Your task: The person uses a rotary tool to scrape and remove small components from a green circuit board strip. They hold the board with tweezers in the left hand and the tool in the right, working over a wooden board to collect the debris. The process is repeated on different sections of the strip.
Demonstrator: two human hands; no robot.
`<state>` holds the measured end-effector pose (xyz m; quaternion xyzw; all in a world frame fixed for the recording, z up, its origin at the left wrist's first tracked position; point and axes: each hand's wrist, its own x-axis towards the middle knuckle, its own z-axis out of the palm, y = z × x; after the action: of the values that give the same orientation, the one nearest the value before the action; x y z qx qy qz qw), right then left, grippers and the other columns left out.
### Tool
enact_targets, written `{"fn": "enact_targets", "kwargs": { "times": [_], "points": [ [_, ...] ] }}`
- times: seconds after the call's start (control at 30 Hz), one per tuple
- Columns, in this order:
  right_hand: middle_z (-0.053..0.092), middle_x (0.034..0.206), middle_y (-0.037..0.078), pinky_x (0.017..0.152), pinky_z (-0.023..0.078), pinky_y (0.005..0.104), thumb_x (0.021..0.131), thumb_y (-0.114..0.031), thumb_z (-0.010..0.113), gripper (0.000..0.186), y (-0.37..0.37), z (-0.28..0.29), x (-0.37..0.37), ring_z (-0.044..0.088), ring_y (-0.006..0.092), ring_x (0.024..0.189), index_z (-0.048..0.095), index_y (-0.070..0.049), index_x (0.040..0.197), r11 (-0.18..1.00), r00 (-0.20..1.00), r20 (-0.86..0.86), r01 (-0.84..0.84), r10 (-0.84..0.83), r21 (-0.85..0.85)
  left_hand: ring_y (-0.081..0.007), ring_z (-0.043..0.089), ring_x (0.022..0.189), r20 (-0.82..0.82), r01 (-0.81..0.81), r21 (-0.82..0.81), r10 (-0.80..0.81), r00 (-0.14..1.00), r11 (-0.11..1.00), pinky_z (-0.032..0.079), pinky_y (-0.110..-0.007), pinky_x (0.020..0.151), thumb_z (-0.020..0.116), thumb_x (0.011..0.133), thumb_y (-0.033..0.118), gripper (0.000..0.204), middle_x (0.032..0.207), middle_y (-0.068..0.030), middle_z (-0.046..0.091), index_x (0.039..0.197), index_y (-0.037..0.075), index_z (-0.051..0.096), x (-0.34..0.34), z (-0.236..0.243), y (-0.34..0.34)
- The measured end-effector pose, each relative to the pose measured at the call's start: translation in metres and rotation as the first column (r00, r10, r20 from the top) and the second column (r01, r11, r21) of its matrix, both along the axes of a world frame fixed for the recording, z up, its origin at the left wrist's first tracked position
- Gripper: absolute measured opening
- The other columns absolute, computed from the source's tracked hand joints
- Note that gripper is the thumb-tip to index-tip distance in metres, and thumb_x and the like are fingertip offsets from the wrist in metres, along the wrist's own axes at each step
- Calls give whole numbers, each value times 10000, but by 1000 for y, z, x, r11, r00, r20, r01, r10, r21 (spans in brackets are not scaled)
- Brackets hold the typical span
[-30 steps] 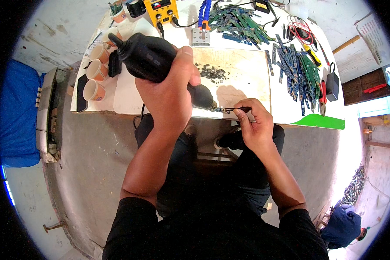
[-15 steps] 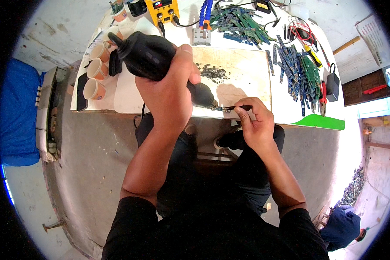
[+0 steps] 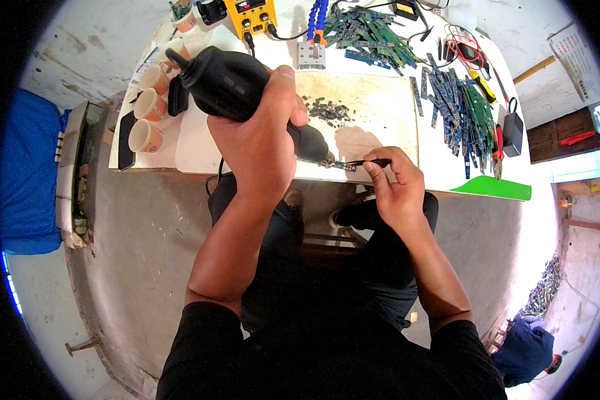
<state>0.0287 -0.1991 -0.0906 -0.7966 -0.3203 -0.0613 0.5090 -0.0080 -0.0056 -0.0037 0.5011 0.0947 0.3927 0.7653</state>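
My left hand (image 3: 263,137) is wrapped round a black hot air gun (image 3: 225,83), its nozzle pointing down toward the board's front edge. Just past the nozzle lies a small circuit board strip (image 3: 347,167), partly hidden by the tool. Between the thumb and fingers of my right hand (image 3: 399,183) is a pair of dark tweezers (image 3: 375,163), tips over the strip; whether they touch it I cannot tell. Beyond, on the pale work board (image 3: 387,93), small black chips (image 3: 330,112) lie scattered.
Piles of circuit board strips (image 3: 457,110) cover the table's right and far side. Paper cups (image 3: 145,137) line the left edge. A yellow soldering station (image 3: 251,17) and a metal clamp (image 3: 310,56) stand at the back. Red-handled pliers (image 3: 499,143) lie right. A person (image 3: 527,350) is at lower right.
My right hand and the tweezers have shifted slightly to the right. The hot air gun in my left hand has hardly moved.
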Motion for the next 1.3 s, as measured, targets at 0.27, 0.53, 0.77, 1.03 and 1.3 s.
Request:
{"fn": "enact_targets", "kwargs": {
  "times": [0.27, 0.53, 0.77, 1.03, 1.3],
  "points": [
    [666, 937, 157, 738, 528, 336, 898, -25, 677, 88, 7, -4, 15, 677, 282, 824, 642, -4, 977, 994, 994, 35, 101, -102, 43, -115, 567, 509, 70, -36, -72, 41, 997, 997, 456, -263, 557, 677, 876, 16, 150, 571, -28, 592, 750, 49, 604, 2, 1, 1],
    [664, 941, 107, 806, 478, 270, 910, 20, 644, 69, -18, 0, -2, 609, 169, 849, 630, 14, 978, 997, 996, -60, 74, -72, 33, -122, 550, 516, 108, 58, -100, -47, 993, 993, 449, -269, 539, 659, 891, 9, 109, 590, -32, 568, 829, 38, 574, 1, -2, -9],
    [666, 940, 115, 790, 483, 281, 894, 37, 651, 81, -29, -4, -5, 619, 194, 831, 626, 12, 967, 1000, 1000, 0, 23, -23, 13, -123, 551, 518, 100, 64, -67, -57, 993, 996, 448, -267, 532, 652, 901, 7, 112, 598, -37, 568, 836, 33, 565, 1, -3, -19],
    [662, 930, 112, 772, 483, 278, 890, 38, 662, 73, -29, -8, -4, 622, 190, 829, 630, 7, 948, 999, 1000, -5, 22, -22, 28, -117, 545, 517, 102, 79, -74, -72, 992, 994, 445, -262, 530, 641, 909, -4, 102, 606, -38, 569, 847, 27, 567, 2, -4, -20],
    [666, 938, 114, 765, 492, 273, 899, 36, 651, 71, -29, -11, -5, 636, 195, 832, 631, 2, 957, 1000, 1000, 12, 22, -23, 21, -119, 543, 518, 97, 82, -88, -73, 993, 993, 443, -265, 532, 641, 915, 2, 96, 605, -35, 562, 863, 27, 563, 2, -4, -22]
  ]
}}
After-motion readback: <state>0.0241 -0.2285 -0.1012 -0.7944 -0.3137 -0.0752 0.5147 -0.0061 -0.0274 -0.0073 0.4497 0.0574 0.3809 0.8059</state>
